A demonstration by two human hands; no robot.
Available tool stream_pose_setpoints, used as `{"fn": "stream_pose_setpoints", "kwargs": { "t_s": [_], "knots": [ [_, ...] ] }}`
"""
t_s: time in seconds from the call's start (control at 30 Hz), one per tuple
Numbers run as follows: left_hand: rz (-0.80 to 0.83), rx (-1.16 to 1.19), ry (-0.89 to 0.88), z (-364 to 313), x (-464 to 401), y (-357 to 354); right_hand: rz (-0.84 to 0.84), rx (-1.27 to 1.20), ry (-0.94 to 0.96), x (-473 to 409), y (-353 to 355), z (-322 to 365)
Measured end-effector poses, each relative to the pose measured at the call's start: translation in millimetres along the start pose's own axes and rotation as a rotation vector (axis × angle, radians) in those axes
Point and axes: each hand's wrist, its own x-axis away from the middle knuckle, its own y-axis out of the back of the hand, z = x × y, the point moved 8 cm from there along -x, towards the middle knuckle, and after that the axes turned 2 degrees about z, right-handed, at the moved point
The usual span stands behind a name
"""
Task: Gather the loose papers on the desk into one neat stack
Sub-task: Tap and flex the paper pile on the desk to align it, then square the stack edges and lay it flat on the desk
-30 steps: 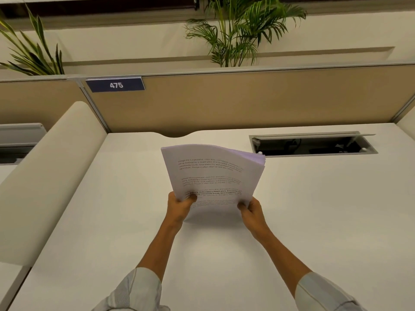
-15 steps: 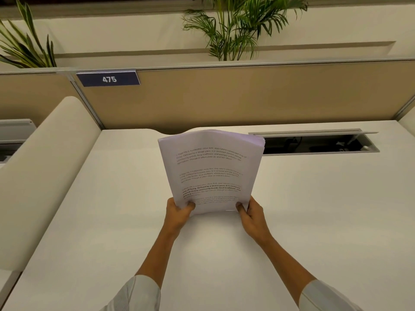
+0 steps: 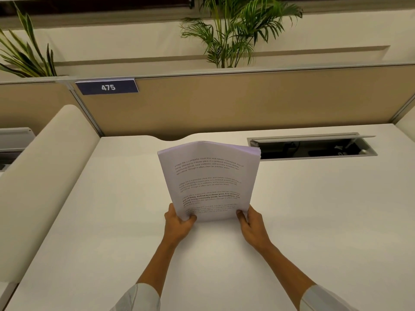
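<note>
A stack of white printed papers (image 3: pixel 210 178) stands nearly upright over the middle of the white desk (image 3: pixel 314 221), its bottom edge at or close to the desk top and its top edge bowed away from me. My left hand (image 3: pixel 178 223) grips the stack's lower left corner, thumb on the front sheet. My right hand (image 3: pixel 251 223) grips the lower right corner the same way. The sheet edges at the top right look roughly aligned. I see no other loose sheets on the desk.
An open cable tray slot (image 3: pixel 312 147) is cut into the desk at the back right. A tan partition (image 3: pixel 247 102) with a "475" sign (image 3: pixel 107 87) runs behind. A cream rounded divider (image 3: pixel 42 180) borders the left side. Plants (image 3: pixel 235 32) stand beyond.
The stack has straightened from a floppy, fanned bundle to a taller, squarer one, and its top edges have drawn together. Both hands keep their grip on the bottom corners.
</note>
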Motion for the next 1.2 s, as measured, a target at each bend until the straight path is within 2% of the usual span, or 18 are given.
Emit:
{"fn": "stream_pose_setpoints", "kwargs": {
  "t_s": [0.23,0.43,0.9,1.2],
  "knots": [
    [0.156,0.093,0.005,-26,-12,-10,0.025,-0.118,-0.022,-17,8,2],
    [0.287,0.140,0.131,-52,-42,-19,0.119,-0.220,-0.090,-49,22,13],
    [0.250,0.277,0.468,-26,-81,-40,0.207,-0.270,-0.352,-105,12,-11],
    [0.356,0.329,0.406,-29,-89,-54,0.197,-0.323,-0.345,-109,14,-14]
  ]
}}
